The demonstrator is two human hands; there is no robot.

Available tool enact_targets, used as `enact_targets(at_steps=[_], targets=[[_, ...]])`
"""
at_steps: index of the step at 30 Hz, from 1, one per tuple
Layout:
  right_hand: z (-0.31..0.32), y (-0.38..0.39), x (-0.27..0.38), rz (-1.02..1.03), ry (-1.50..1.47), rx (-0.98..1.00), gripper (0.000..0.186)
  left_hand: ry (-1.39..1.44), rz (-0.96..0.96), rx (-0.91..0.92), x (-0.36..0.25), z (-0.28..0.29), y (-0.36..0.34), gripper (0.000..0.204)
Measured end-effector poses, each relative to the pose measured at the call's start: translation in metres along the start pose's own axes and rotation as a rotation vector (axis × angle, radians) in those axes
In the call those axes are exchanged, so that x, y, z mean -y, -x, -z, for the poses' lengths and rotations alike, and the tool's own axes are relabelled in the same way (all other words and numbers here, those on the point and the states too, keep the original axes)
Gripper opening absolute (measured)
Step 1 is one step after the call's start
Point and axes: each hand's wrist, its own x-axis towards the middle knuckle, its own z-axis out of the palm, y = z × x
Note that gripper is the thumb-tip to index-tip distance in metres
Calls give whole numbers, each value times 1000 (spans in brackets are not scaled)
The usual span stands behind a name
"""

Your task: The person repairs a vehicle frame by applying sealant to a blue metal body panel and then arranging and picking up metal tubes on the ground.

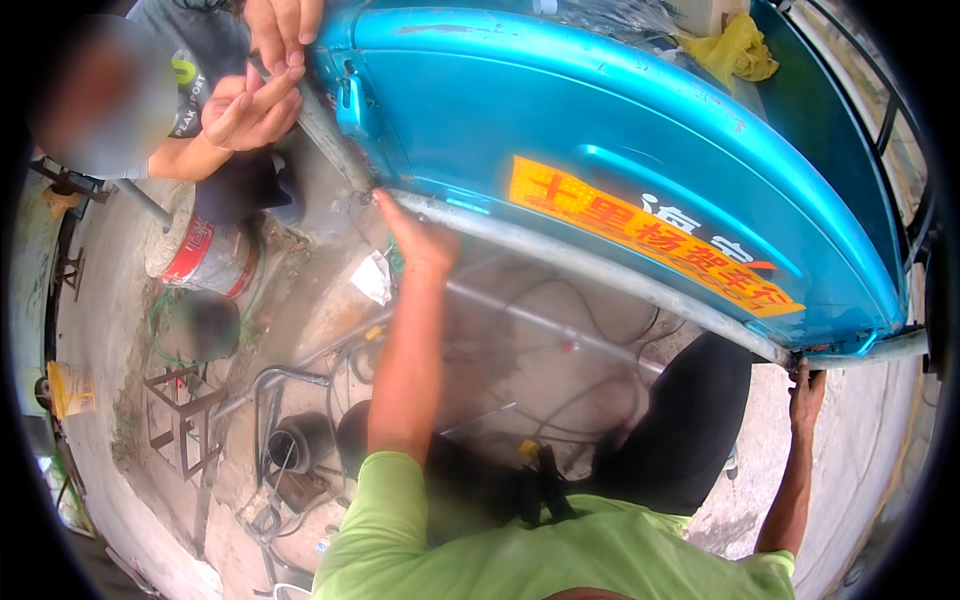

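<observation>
A grey metal pipe (600, 265) runs along the lower edge of a glossy blue vehicle tailgate (450, 110) with an orange-yellow sticker (650, 235). My left hand (420, 240) is closed around the pipe near its left end, thumb pointing up and fingers mostly hidden. Farther right, my right hand (806, 395) grips the pipe's right end from below, close to the tailgate's corner; its fingertips are partly hidden. At the upper left, a co-worker's hands (250, 110) are beside another pipe (325, 135) that slants down to the corner by my left hand.
A grey bucket with a red label (208, 255) stands left on the concrete floor. Near it are a small metal frame (185, 425), a black cylindrical part (300, 440) and loose cables (560, 400). A yellow plastic bag (740, 52) lies in the vehicle bed.
</observation>
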Motion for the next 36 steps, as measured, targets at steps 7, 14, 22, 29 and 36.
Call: enact_targets(at_steps=[7,14,22,29,36], targets=[[0,-2,-7,31,-28,-8,62,-2,-166,-65,15,3,-12,75],[-4,-7,-13,31,-82,17,62,-22,-177,-78,15,5,-16,73],[-6,-10,-22,24,-81,36,62,264,52,208,26,46,5,96],[-3,-17,-34,20,-78,23,62,205,-106,325,46,38,14,91],[-4,-5,-9,17,-112,27,57,101,-145,201,43,17,24,97]])
